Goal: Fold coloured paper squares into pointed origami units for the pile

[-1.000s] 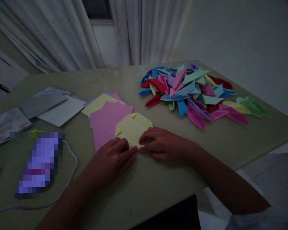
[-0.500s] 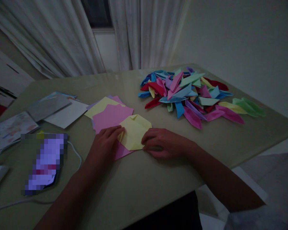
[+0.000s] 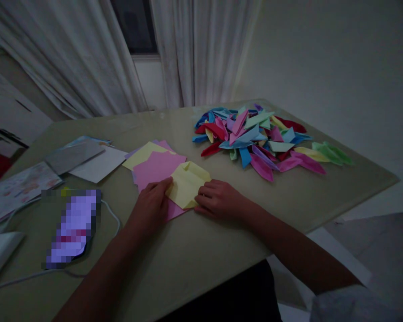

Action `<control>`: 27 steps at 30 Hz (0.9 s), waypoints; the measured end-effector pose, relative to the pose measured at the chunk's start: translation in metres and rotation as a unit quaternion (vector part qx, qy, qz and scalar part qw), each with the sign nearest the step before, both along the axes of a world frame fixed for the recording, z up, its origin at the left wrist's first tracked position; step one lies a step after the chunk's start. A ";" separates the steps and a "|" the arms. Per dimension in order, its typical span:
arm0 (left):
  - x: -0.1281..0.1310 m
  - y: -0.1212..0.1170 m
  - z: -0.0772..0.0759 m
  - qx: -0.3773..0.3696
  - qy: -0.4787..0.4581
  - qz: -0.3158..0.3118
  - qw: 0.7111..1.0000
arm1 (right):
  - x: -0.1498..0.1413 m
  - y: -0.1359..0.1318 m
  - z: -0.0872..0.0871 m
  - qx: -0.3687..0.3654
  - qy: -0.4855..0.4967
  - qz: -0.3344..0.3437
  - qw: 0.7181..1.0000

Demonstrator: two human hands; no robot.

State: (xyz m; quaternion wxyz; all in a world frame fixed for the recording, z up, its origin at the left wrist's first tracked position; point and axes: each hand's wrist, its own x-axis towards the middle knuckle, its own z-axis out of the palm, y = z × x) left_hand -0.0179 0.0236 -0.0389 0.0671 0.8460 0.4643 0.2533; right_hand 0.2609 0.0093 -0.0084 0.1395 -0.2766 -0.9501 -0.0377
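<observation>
A yellow sheet of origami paper [image 3: 187, 182] with folded corners lies between my hands, partly over a stack of pink paper [image 3: 157, 167]. My left hand [image 3: 153, 199] grips its left edge, fingers closed near the corner. On the opposite side, my right hand [image 3: 216, 199] has its fingers curled over the right edge of the same sheet. The parts of the paper under the fingers are hidden. Beneath the pink sheets, yellow paper [image 3: 144, 152] and a little purple paper stick out.
A heap of folded paper pieces [image 3: 251, 134] in many colours covers the table's back right. To the left lie a phone [image 3: 74, 228] with a blurred screen, a white cable [image 3: 112, 210], a patterned booklet [image 3: 23, 190] and a white sheet [image 3: 99, 163]. Curtains [image 3: 174, 53] hang behind the table.
The view has shifted slightly, so the table items appear moved. My right hand's fingers have curled closer over the yellow paper's right edge, and the paper's surface now looks more creased.
</observation>
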 end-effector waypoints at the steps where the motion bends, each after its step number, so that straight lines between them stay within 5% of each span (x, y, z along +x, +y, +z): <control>1: 0.000 0.000 -0.001 0.003 0.000 -0.004 1.000 | -0.001 -0.001 0.000 0.013 0.007 -0.003 1.000; 8: -0.001 0.001 -0.005 0.035 0.017 -0.023 0.999 | -0.003 0.000 -0.002 0.062 -0.011 0.063 0.996; 17: 0.004 0.004 0.010 0.030 -0.040 0.029 0.998 | -0.003 0.010 -0.008 0.018 0.030 0.009 0.999; 21: 0.003 0.004 0.016 -0.071 -0.200 0.102 0.972 | 0.005 0.035 0.010 -0.123 0.076 -0.060 0.988; 27: 0.004 0.003 0.018 -0.112 -0.244 0.147 0.952 | 0.007 0.073 0.013 -0.274 0.294 -0.128 0.906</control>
